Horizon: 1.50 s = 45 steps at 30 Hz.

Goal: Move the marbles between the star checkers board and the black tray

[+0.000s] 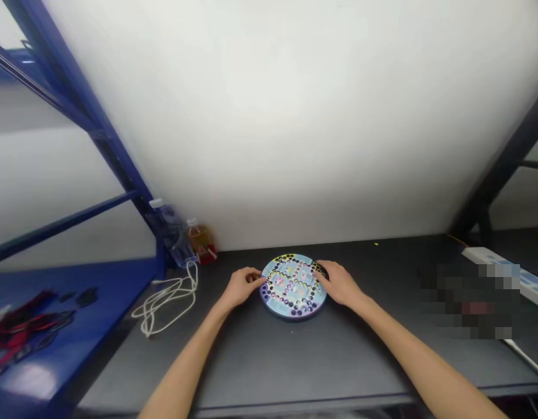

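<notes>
A round game board [294,311] lies flat on the dark grey table [295,361], its light blue face printed with rings of black and yellow dots. My left hand [241,287] meets the board's left rim with its fingertips. My right hand [338,284] lies over the right rim, its fingers on the board's upper right part. Both hands grip the board from opposite sides, and they hide small parts of its edge.
Behind the board's left side stand a transparent plastic bottle [171,234] and an amber bottle [202,244]. A loose white cable [168,299] lies to the left. A white power strip [495,267] sits at right, near a pixelated patch. A blue metal shelf frame [94,139] rises at left.
</notes>
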Each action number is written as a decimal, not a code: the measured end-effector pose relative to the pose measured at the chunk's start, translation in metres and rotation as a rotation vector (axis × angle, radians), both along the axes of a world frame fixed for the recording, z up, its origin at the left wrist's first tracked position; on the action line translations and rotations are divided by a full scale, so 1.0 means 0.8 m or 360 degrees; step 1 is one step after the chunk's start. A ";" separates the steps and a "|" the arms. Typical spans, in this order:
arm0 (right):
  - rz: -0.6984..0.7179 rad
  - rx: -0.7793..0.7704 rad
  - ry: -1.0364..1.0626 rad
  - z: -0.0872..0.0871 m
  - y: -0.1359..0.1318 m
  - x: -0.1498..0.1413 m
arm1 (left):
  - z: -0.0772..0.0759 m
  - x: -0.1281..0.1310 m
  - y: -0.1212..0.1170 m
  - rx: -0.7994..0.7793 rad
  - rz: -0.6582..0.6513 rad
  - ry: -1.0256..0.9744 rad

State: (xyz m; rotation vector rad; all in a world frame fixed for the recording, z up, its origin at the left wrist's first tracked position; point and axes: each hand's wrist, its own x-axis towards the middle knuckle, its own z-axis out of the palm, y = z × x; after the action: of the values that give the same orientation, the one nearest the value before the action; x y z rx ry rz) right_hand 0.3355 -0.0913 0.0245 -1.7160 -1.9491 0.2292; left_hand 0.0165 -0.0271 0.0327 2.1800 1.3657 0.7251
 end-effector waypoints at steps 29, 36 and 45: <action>-0.0301 -0.0217 -0.0507 -0.057 0.081 0.088 | -0.022 -0.008 0.076 0.0476 0.0493 0.0816; -0.0234 -0.0170 -0.0554 -0.067 0.087 0.097 | -0.024 -0.008 0.075 0.0537 0.0377 0.0870; -0.0184 -0.0162 -0.0567 -0.062 0.081 0.102 | -0.024 -0.009 0.075 0.0573 0.0300 0.0901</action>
State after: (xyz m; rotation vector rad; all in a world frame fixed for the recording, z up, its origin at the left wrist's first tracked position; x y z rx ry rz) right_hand 0.4167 -0.0265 -0.0252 -2.0427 -2.1041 -0.0227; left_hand 0.0092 0.0328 0.0134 2.7032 1.8544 0.4558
